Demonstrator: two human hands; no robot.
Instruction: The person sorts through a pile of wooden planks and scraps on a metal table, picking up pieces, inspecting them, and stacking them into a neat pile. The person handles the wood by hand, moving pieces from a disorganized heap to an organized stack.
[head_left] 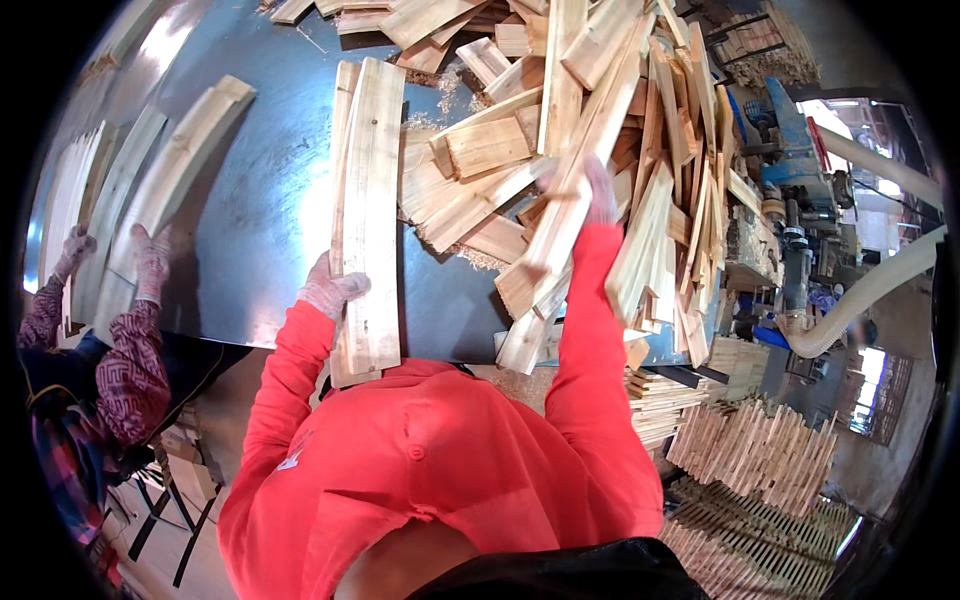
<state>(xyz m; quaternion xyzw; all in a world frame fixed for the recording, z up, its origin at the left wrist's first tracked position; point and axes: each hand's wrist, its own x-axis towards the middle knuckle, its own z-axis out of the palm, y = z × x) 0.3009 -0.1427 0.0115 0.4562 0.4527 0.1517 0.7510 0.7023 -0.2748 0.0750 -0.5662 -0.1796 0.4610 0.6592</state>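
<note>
My left hand [333, 287], in a pale work glove, is closed around the left edge of two long wooden boards. The front wooden board [374, 200] lies lengthwise in front of me, its near end close to my body, and a second board [342, 160] shows along its left side. My right hand [600, 192], also gloved and blurred by motion, grips a long plank [566, 225] that slants across a loose heap of boards [490, 148]. Its fingertips are smeared, and a pinkish patch shows at the plank's far side.
A dark metal table [270, 190] bears the boards and wood shavings. At left, a co-worker's gloved hands [150, 262] hold boards. Blue machinery [795, 140] with a pale hose [860, 290] stands at right. Stacked wood strips [755, 455] lie below on the right.
</note>
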